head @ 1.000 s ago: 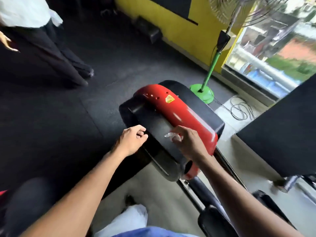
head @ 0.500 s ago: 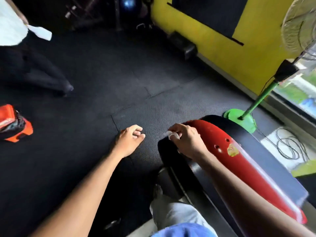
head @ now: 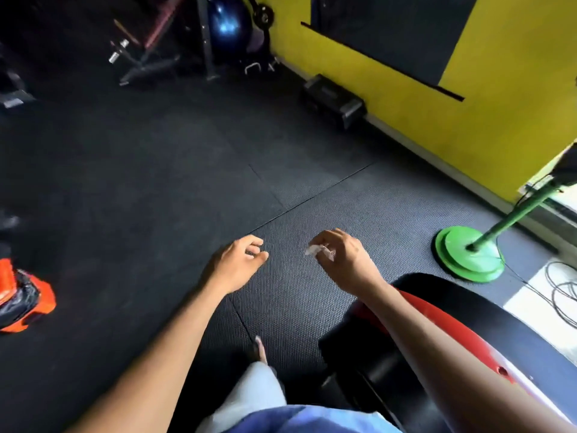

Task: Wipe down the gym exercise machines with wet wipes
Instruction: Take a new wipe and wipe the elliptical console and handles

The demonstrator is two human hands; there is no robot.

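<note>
Two hands out over black rubber floor (head: 156,189) w/ yellow wall (head: 406,98) behind. Right hand (head: 343,260) pinching crumpled wet wipe (head: 317,250), left hand (head: 237,264) loosely curled, empty. Red/black machine (head: 443,332) bottom right, green fan base (head: 468,257) nearby.

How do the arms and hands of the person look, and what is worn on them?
Both forearms are bare up to the frame's edge, with no sleeve in view. The left hand and the right hand wear no gloves. No watch, ring or band shows on either wrist or on the fingers.
</note>
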